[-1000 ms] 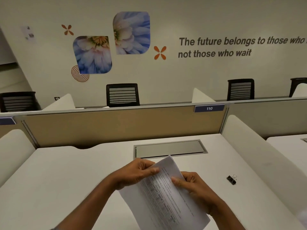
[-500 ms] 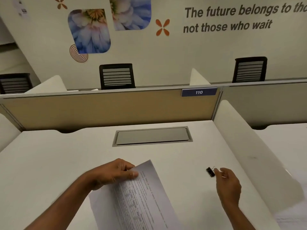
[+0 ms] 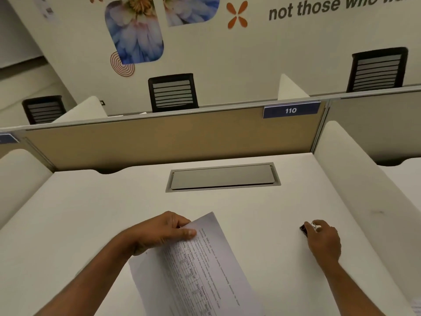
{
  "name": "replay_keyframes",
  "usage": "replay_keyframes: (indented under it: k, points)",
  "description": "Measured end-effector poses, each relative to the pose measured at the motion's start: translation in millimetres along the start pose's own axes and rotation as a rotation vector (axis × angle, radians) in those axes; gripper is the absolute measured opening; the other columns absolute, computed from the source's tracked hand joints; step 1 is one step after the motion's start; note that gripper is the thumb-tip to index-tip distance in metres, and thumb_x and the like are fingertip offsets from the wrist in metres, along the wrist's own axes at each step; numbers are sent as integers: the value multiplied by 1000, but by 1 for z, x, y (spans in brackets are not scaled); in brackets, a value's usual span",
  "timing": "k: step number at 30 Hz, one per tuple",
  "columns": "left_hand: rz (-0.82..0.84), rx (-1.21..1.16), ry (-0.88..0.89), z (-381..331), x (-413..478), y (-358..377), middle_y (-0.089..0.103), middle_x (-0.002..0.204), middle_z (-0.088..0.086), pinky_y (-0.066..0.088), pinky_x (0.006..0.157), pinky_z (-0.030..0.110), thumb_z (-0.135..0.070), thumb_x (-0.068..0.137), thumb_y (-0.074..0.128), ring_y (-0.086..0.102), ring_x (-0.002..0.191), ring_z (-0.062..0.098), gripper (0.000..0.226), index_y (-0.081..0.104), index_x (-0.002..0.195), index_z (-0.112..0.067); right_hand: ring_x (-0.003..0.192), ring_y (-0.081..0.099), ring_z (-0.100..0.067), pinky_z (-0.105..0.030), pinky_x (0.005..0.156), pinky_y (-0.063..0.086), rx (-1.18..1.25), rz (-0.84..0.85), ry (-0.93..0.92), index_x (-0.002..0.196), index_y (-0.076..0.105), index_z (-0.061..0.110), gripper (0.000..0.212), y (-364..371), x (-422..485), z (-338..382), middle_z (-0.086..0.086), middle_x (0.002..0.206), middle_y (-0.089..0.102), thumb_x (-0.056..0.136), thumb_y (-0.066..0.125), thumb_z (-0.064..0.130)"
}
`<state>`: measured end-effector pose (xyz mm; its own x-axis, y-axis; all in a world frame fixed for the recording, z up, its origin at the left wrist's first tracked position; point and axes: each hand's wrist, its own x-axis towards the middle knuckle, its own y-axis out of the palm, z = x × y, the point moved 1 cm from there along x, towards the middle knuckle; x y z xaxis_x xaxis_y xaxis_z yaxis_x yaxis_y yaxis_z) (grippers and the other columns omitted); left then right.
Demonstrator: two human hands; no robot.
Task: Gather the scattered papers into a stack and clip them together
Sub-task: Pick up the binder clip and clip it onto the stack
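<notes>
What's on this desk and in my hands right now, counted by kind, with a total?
Stacks of printed papers: 1, pinched at its top edge by the left hand
Black binder clips: 1, on the desk at the fingertips of the right hand
Grey cable hatches: 1, set into the desk
Total: 3

Left hand (image 3: 163, 231): bare, no ring or glove, thumbnail short and plain.
Right hand (image 3: 324, 241): bare, no ring or glove.
Forearms: both uncovered, no sleeve, watch or band showing.
</notes>
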<state>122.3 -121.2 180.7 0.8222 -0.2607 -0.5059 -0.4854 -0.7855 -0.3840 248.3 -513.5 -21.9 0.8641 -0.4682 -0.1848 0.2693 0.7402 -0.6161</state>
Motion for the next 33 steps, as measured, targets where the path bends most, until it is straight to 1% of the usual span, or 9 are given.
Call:
replay_keyframes:
  k: [2,4,9,13,16,21,25,29,33]
  points:
    - [-23,4,-11,1,1,0,79,108,3,54,99,45,-48,94,61,74,101,27,47,74,109,-4,84,66,-39,-40,75,54,-2,-13,10,99,74,12,21,4,6,-3,-17,94,69,91,68,30]
    - [-39,8,-15,2,3,0,80,107,2,55,99,47,-50,93,62,75,100,27,48,74,108,-5,78,65,-37,-37,71,51,29,-21,24,93,75,11,19,5,8,-5,-14,85,70,90,69,29]
    - [-50,18,-23,2,5,1,80,107,1,54,100,47,-48,94,61,75,100,26,46,75,109,-7,81,65,-37,-40,75,52,149,2,-44,87,74,9,19,1,-3,-5,-16,86,73,94,67,25]
    - [-46,19,-20,-2,5,1,80,108,0,54,100,47,-51,93,62,75,101,27,46,76,109,-9,93,69,-37,-41,79,53,421,224,-23,87,76,6,15,-2,-32,13,-14,92,76,93,71,18]
    - [-36,37,-15,-5,4,3,80,108,-1,54,100,48,-51,93,61,75,100,25,45,76,109,-12,90,72,-29,-38,83,57,590,393,-24,90,78,2,12,-6,-64,44,-15,95,78,89,75,13]
    - [-32,42,-10,-12,0,6,80,108,-2,55,99,44,-48,95,61,75,100,23,40,77,108,-14,86,72,-21,-36,85,58,739,502,-121,88,79,6,5,-16,-104,100,-6,86,79,87,77,11]
    - [-28,49,7,-17,-5,8,80,106,-4,57,96,38,-48,94,62,76,98,21,34,79,105,-20,81,74,-18,-35,85,59,763,548,-241,88,79,4,5,-28,-124,130,-5,82,79,88,74,4]
    - [-27,73,19,-21,-9,14,80,106,-5,58,88,29,-49,94,62,77,95,21,35,79,107,-21,95,75,-27,-40,91,60,731,620,-343,91,80,5,6,-40,-145,150,-9,92,80,86,76,3]
    - [-18,129,18,-24,-12,19,81,104,-5,60,89,34,-48,94,62,77,93,23,38,77,109,-17,103,72,-26,-41,97,55,671,667,-449,87,79,9,2,-50,-162,169,-5,98,79,85,78,9]
